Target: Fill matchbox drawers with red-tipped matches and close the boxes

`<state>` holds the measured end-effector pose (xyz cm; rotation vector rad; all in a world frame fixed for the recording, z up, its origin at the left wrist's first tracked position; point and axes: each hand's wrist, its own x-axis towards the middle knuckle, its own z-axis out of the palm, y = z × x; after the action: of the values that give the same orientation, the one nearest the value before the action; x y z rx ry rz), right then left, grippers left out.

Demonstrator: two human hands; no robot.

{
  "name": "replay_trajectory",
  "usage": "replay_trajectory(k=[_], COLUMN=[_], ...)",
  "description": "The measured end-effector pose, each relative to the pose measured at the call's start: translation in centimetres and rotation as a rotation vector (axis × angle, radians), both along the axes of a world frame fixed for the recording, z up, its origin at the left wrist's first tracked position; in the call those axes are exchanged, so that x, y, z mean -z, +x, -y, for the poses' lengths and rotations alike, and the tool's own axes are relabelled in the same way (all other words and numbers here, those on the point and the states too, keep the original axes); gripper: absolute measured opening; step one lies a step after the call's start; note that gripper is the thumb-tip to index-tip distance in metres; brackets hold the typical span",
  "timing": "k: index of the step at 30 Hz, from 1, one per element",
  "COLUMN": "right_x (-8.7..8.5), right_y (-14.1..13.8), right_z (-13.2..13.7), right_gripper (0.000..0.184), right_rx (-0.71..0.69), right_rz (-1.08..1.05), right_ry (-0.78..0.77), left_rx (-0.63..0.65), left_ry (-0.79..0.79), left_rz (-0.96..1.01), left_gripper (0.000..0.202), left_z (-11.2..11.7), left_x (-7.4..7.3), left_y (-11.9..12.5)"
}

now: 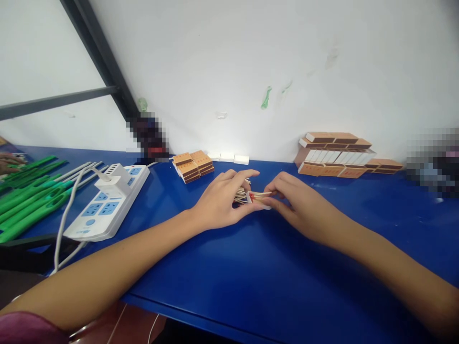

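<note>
Over the middle of the table, my left hand (224, 203) steadies a small white matchbox tray (265, 207) between thumb and fingers, its index finger stretched out above. From the other side, my right hand (296, 203) pinches a few red-tipped matches (263, 194) at the tray, their heads toward my left hand. Whether they rest fully inside the tray is hard to see. A heap of loose matches (239, 196) lies behind my left hand, partly hidden by it.
Stacked matchboxes (193, 166) stand behind my left hand, beside white trays (241, 159). A larger matchbox stack (333, 155) sits against the wall at right. At left are a white power strip (107, 205) with cables and green-handled items (32, 200). A person's hand (7, 162) shows far left.
</note>
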<state>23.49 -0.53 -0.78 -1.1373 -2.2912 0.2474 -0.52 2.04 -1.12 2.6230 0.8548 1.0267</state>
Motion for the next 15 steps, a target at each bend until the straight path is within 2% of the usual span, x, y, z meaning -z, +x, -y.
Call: replay_trajectory(k=[6, 15], right_x=[-0.36, -0.55], right_y=[-0.05, -0.74], right_z=[0.10, 0.38], right_gripper=[0.018, 0.020], right_rx=[-0.020, 0.054], right_rz=[-0.017, -0.127], right_ry=[0.012, -0.001], left_rx=[-0.008, -0.004], left_ry=[0.040, 0.047], left_rz=[0.062, 0.113], left_gripper=[0.066, 0.063], left_z=[-0.18, -0.18], left_x=[0.12, 0.11], left_y=[0.05, -0.04])
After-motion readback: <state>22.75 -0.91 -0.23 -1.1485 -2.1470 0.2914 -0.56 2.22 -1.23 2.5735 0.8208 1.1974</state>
